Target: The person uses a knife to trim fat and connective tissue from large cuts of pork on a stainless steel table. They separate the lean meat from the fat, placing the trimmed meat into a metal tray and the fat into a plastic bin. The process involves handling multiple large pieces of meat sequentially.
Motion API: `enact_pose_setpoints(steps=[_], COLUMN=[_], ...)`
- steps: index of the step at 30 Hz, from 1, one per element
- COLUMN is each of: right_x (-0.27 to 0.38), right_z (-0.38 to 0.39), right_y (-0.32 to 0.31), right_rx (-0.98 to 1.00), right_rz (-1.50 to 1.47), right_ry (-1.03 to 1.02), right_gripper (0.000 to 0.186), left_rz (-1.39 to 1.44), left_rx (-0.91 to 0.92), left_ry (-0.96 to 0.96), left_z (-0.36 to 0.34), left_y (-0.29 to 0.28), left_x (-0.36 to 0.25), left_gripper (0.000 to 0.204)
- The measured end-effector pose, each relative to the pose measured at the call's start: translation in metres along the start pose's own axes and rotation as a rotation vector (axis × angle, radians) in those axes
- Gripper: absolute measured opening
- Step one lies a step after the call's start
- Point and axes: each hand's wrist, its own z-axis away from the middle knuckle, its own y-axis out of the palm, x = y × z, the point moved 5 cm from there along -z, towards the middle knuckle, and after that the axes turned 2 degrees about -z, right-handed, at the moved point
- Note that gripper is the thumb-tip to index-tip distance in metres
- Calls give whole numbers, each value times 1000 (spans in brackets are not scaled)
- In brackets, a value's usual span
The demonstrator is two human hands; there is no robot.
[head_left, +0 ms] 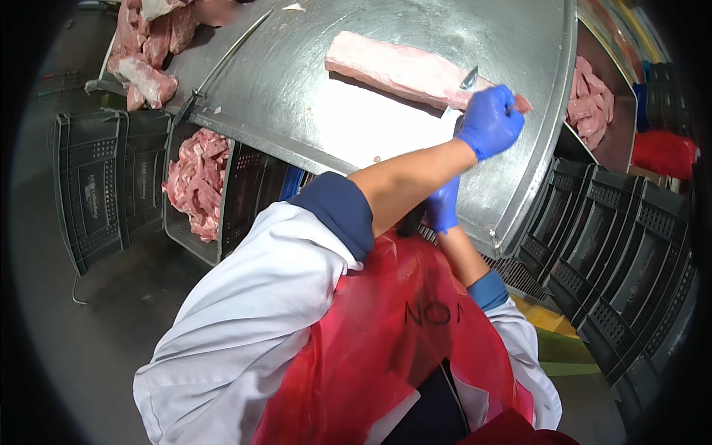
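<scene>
A long pale pink strip of meat (397, 67) lies on the metal table (252, 81). My left hand (488, 122), in a blue glove, is closed on its right end. A short steel blade (469, 78) shows at the meat just left of that hand; its handle is not clearly visible. My right hand (443, 200), also gloved in blue, is crossed beneath my left forearm, its fingers hidden.
Meat pieces (141, 52) are heaped at the table's upper left, beside a long steel rod (230, 55). A crate of cut meat (196, 178) stands left below the table, another bin of pieces (589, 104) at right. Stacked dark crates (601, 267) flank the table's lower right.
</scene>
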Motion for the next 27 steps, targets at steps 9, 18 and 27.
enact_pose_setpoints(steps=[9,18,27], right_x=[48,60,70], right_z=[-7,-6,-40], right_y=[53,103,131], right_rx=[100,-251,-213], right_rz=[136,336,124], right_ry=[-21,-19,-149], right_gripper=[48,61,69], left_rz=[177,222,257], left_rx=[34,-9,-38], left_ry=[-46,66,141], left_z=[-4,2,16], left_y=[-13,-26,-41], left_x=[-26,-40,-55], left_gripper=[12,7,11])
